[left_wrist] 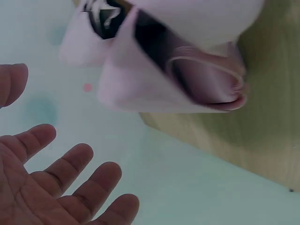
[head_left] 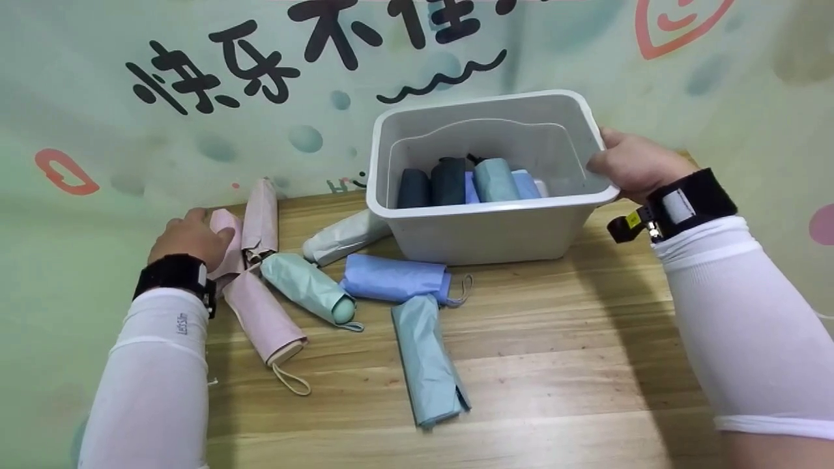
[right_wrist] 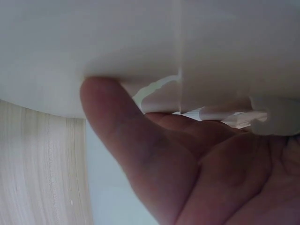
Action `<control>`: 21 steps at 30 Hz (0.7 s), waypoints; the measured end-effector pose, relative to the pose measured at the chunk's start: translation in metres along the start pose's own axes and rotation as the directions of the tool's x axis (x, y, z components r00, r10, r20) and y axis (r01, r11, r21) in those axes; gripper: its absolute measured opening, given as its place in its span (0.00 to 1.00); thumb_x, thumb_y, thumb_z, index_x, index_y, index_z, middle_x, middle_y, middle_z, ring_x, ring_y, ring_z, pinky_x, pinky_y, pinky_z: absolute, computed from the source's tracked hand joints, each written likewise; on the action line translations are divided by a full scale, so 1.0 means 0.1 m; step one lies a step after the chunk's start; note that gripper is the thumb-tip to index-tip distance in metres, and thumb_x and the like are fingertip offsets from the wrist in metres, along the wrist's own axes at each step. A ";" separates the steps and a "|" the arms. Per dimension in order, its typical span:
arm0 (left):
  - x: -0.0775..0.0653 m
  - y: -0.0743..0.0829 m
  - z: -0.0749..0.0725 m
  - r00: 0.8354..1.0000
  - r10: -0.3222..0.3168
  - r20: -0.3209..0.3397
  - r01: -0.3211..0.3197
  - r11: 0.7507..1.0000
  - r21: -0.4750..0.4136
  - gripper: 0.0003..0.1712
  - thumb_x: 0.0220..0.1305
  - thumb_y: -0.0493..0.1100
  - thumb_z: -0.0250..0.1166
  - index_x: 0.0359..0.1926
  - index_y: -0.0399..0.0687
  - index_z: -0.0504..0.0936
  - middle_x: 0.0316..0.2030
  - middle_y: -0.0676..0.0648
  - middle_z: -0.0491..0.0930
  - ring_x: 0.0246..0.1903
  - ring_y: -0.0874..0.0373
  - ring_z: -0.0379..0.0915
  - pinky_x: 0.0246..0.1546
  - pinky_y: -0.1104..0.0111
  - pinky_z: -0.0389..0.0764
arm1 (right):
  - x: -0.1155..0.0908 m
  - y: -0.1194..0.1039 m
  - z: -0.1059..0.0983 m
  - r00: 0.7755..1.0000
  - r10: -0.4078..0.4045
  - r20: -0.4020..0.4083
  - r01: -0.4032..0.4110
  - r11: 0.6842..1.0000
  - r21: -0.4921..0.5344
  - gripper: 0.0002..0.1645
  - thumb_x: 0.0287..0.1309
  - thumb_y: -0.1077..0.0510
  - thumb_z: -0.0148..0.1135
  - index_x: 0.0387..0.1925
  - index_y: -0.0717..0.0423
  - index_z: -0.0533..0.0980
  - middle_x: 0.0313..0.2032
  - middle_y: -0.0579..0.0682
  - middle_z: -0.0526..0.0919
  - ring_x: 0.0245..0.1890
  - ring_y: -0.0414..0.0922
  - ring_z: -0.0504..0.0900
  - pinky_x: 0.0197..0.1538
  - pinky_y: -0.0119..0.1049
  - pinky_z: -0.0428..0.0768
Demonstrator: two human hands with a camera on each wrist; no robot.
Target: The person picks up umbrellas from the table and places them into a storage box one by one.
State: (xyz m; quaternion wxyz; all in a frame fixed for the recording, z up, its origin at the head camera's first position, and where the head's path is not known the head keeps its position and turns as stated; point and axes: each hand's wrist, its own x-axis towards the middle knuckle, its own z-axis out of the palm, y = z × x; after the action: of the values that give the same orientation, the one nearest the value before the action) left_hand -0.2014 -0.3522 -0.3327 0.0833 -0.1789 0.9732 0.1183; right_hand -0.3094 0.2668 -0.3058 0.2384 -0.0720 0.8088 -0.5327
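Note:
At the table's left side, my left hand (head_left: 189, 241) is over a pink folded umbrella (head_left: 225, 254). In the left wrist view its fingers (left_wrist: 105, 180) are spread, with a gap between them and the umbrella's fabric (left_wrist: 140, 89). My right hand (head_left: 642, 163) grips the right rim of a grey-white plastic bin (head_left: 482, 234), thumb inside and the other fingers outside. The right wrist view shows the thumb (right_wrist: 112, 103) pressed on the bin wall. Inside the bin lie dark umbrellas (head_left: 448, 182), a teal umbrella (head_left: 496, 181) and something blue (head_left: 526, 185).
Two more pink umbrellas, one behind (head_left: 260, 215) and one in front (head_left: 267, 316), lie by the left hand. A mint umbrella (head_left: 303, 283), a grey one (head_left: 345, 238), a blue one (head_left: 394, 277) and a teal one (head_left: 427, 361) lie on the wooden table (head_left: 554, 365). A printed backdrop (head_left: 313, 169) stands behind.

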 end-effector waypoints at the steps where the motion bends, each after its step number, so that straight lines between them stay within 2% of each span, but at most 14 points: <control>1: 0.00 -0.02 0.02 1.000 -0.003 0.012 0.003 1.000 0.004 0.48 0.79 0.63 0.47 0.83 0.35 0.45 0.70 0.14 0.55 0.67 0.16 0.57 0.68 0.30 0.65 | 0.00 0.00 0.00 1.000 0.004 -0.002 -0.004 1.000 0.002 0.43 0.75 0.64 0.41 0.85 0.56 0.39 0.73 0.64 0.62 0.63 0.50 0.73 0.55 0.34 0.83; 4: 0.01 -0.07 0.09 0.999 -0.005 0.045 0.004 1.000 0.023 0.48 0.78 0.61 0.48 0.83 0.36 0.44 0.69 0.12 0.56 0.66 0.17 0.61 0.65 0.31 0.69 | 0.00 0.01 0.00 1.000 0.020 -0.016 -0.020 1.000 0.002 0.43 0.74 0.64 0.40 0.85 0.56 0.39 0.74 0.64 0.61 0.64 0.51 0.72 0.54 0.32 0.83; 9: 0.04 -0.16 0.20 0.998 0.006 0.058 -0.008 0.999 0.040 0.46 0.76 0.58 0.51 0.79 0.28 0.51 0.67 0.14 0.62 0.65 0.19 0.65 0.63 0.33 0.73 | -0.01 0.00 0.01 0.999 0.025 -0.023 -0.025 1.000 -0.006 0.43 0.74 0.64 0.40 0.84 0.57 0.41 0.75 0.66 0.61 0.67 0.54 0.70 0.52 0.32 0.83; 13: 0.01 -0.18 0.26 0.998 0.021 0.056 -0.023 0.999 0.041 0.44 0.75 0.55 0.52 0.75 0.23 0.55 0.67 0.17 0.66 0.64 0.21 0.67 0.64 0.34 0.73 | -0.02 0.00 0.01 0.999 0.023 -0.031 -0.023 0.999 -0.022 0.40 0.74 0.64 0.41 0.83 0.60 0.44 0.74 0.66 0.62 0.66 0.55 0.71 0.53 0.32 0.83; 21: 0.04 -0.20 0.32 0.994 0.024 0.104 -0.028 0.999 0.039 0.46 0.75 0.56 0.53 0.76 0.25 0.53 0.68 0.17 0.63 0.66 0.20 0.64 0.67 0.34 0.70 | -0.02 0.01 0.00 0.999 0.020 -0.033 -0.021 1.000 -0.021 0.40 0.74 0.64 0.41 0.83 0.59 0.44 0.73 0.65 0.62 0.64 0.52 0.72 0.53 0.32 0.83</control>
State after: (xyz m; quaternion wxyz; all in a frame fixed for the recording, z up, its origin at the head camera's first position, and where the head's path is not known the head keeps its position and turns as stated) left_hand -0.1938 -0.3630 -0.3682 0.1355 -0.1581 0.9720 0.1086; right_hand -0.3075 0.2677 -0.3063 0.2298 -0.0575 0.8190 -0.5227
